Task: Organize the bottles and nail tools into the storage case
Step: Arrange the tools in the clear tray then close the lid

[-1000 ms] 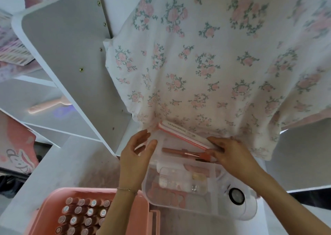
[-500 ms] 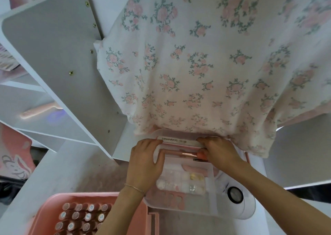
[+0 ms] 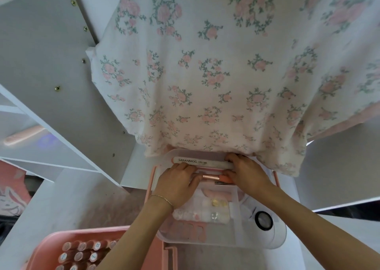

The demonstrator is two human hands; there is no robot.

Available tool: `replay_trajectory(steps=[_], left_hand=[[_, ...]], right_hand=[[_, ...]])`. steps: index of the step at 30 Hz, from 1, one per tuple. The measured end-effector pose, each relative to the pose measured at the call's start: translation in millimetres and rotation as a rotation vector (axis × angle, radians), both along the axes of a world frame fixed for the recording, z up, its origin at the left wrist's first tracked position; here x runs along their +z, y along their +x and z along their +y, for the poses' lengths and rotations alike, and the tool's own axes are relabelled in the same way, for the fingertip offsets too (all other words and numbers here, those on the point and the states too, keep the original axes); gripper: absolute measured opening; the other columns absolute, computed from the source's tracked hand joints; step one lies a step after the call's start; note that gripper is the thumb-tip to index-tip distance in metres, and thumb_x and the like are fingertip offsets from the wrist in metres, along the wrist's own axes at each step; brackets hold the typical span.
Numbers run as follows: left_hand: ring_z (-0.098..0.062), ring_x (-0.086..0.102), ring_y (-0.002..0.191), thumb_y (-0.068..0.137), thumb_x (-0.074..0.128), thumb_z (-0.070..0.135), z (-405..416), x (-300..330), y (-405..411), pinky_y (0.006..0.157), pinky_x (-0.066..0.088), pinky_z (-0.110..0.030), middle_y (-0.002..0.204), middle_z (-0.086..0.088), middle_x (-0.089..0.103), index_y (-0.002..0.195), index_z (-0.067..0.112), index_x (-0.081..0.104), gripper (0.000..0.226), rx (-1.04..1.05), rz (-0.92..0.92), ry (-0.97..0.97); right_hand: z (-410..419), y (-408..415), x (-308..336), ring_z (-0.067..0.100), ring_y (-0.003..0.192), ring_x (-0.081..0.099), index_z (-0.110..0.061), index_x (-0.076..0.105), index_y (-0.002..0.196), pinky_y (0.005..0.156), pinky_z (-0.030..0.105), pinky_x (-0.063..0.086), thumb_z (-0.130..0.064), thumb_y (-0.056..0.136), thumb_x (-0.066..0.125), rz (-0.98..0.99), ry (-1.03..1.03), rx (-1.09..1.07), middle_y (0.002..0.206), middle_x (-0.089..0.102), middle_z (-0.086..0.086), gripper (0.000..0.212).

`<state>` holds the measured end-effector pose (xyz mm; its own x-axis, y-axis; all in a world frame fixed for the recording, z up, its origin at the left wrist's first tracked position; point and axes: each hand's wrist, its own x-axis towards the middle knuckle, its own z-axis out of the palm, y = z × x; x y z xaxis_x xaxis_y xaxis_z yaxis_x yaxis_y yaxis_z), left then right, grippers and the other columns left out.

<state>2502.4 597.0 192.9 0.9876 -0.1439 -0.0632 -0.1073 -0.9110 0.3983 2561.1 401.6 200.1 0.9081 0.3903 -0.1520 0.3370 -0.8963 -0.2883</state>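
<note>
Both hands work in the clear tray (image 3: pixel 222 236) at lower centre: the left hand (image 3: pixel 178 184) lies flat on the tools, and the right hand (image 3: pixel 245 174) pinches the nail file (image 3: pixel 197 161). Bottles (image 3: pixel 82 253) already fill the pink case (image 3: pixel 47 247) at lower left, so I judge the task is mostly done.

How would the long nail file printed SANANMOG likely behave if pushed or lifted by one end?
The nail file is long, thin and flat, so it would probably slide rather than roll. It lies straight across the clear tray, suggesting some stiffness with slight flex. It looks light; the right hand at one end could likely lift it.
</note>
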Motion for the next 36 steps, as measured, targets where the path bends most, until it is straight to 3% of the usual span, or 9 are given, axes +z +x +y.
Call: replay_trajectory(steps=[3,7,9,12,17,24,31,34,36], left_hand=[[-0.017,0.049,0.112,0.094,0.039,0.041,0,-3,1,0.085,0.04,-0.027,0.123,0.004,0.056,0.119,0.023,0.055,0.034,0.014,-0.008,-0.036],[-0.017,0.05,0.112,0.094,0.04,0.038,0,-5,2,0.086,0.042,-0.027,0.123,0.004,0.057,0.119,0.023,0.056,0.033,0.027,-0.023,-0.081],[-0.018,0.051,0.108,0.094,0.04,0.036,-1,-6,3,0.085,0.042,-0.029,0.119,0.003,0.06,0.116,0.022,0.059,0.031,0.04,-0.034,-0.082],[-0.019,0.053,0.106,0.094,0.043,0.029,-3,-6,3,0.084,0.043,-0.03,0.115,0.001,0.061,0.114,0.019,0.06,0.029,0.068,-0.048,-0.093],[-0.018,0.051,0.109,0.092,0.046,0.026,-3,-5,3,0.082,0.042,-0.027,0.116,0.0,0.06,0.114,0.018,0.06,0.028,0.095,-0.043,-0.115],[-0.018,0.047,0.111,0.093,0.043,0.029,-4,-4,6,0.083,0.042,-0.028,0.12,-0.001,0.056,0.118,0.017,0.057,0.031,0.143,-0.007,-0.087],[-0.022,0.05,0.108,0.095,0.042,0.027,-2,6,6,0.086,0.042,-0.031,0.12,-0.006,0.056,0.116,0.011,0.056,0.031,0.117,0.065,-0.075],[-0.024,0.056,0.101,0.093,0.046,0.025,-2,19,-1,0.077,0.042,-0.031,0.111,-0.006,0.061,0.111,0.013,0.061,0.026,0.109,-0.01,-0.005],[-0.03,0.063,0.085,0.086,0.055,0.019,0,26,-9,0.068,0.047,-0.035,0.093,-0.008,0.068,0.096,0.011,0.068,0.019,0.097,-0.141,0.012]], right_hand=[[-7,-8,5,0.023,0.108,0.055,-0.013,0.053,0.12,0.079,0.032,0.046,-0.022,0.088,0.054,-0.08,0.005,0.01,0.118,0.059,0.007,0.033],[-11,-25,17,0.03,0.075,0.063,-0.003,0.067,0.089,0.064,0.033,0.053,0.002,0.071,0.067,-0.334,0.142,0.03,0.086,0.065,0.014,0.019],[-2,-32,20,0.029,0.076,0.062,-0.003,0.068,0.09,0.068,0.033,0.051,-0.001,0.074,0.058,-0.285,0.221,0.021,0.087,0.065,0.013,0.019],[15,-30,11,0.022,0.094,0.056,-0.009,0.064,0.104,0.081,0.023,0.038,-0.007,0.085,0.046,-0.043,0.332,-0.001,0.102,0.064,0.006,0.026],[24,-22,-1,0.023,0.099,0.059,-0.015,0.061,0.112,0.084,0.034,0.048,-0.017,0.09,0.04,0.132,0.286,-0.008,0.115,0.063,0.004,0.03],[9,-15,-6,0.017,0.098,0.057,-0.017,0.058,0.116,0.073,0.022,0.04,-0.016,0.092,0.04,0.154,0.301,-0.09,0.111,0.065,0.002,0.03],[4,-15,4,0.02,0.089,0.059,-0.013,0.064,0.102,0.073,0.026,0.044,-0.015,0.091,0.042,0.158,0.333,-0.099,0.096,0.064,0.002,0.024],[-7,-19,7,0.018,0.07,0.056,-0.012,0.062,0.086,0.058,0.027,0.038,-0.016,0.09,0.042,-0.029,0.24,-0.199,0.082,0.064,0.002,0.02],[-13,-20,7,0.019,0.07,0.056,-0.01,0.06,0.082,0.056,0.026,0.032,-0.017,0.089,0.042,-0.15,0.101,-0.241,0.082,0.065,0.004,0.02]])
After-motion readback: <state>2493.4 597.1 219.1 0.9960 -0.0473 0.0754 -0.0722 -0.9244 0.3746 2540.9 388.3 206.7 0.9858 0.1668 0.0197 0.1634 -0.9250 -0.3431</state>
